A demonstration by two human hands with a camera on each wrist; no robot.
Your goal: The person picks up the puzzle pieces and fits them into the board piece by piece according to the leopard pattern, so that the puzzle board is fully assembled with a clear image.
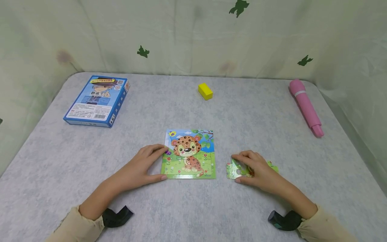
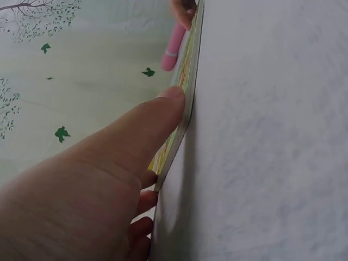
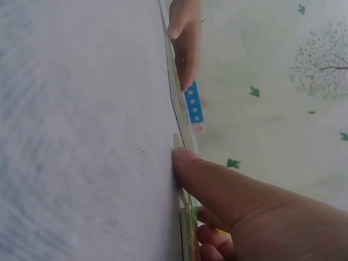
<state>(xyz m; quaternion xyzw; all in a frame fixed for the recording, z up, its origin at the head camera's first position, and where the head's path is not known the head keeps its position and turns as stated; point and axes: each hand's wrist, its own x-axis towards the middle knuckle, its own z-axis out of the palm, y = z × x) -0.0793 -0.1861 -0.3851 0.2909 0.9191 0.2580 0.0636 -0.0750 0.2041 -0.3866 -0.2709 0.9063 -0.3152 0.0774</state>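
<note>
A square jigsaw puzzle [image 1: 198, 164] with a cartoon leopard cub on green grass lies flat on the table. My left hand [image 1: 143, 164] rests at its left side, thumb on the lower left corner and fingertips along the left edge. In the left wrist view the thumb lies on the board's rim. To the right of the board, my right hand [image 1: 257, 171] pinches a green puzzle piece [image 1: 234, 170] between thumb and fingers. More loose pieces [image 1: 273, 166] show past the hand, partly hidden under it. The right wrist view shows the thumb pressed against the thin piece [image 3: 178, 142].
A blue game box [image 1: 93, 101] lies at the back left of the grey table [image 1: 151, 107]. Behind the puzzle sits a yellow block [image 1: 205, 91]. A pink wand-shaped object [image 1: 306, 109] lies near the right edge. Light curtains [image 1: 181, 37] with green leaf prints surround the table.
</note>
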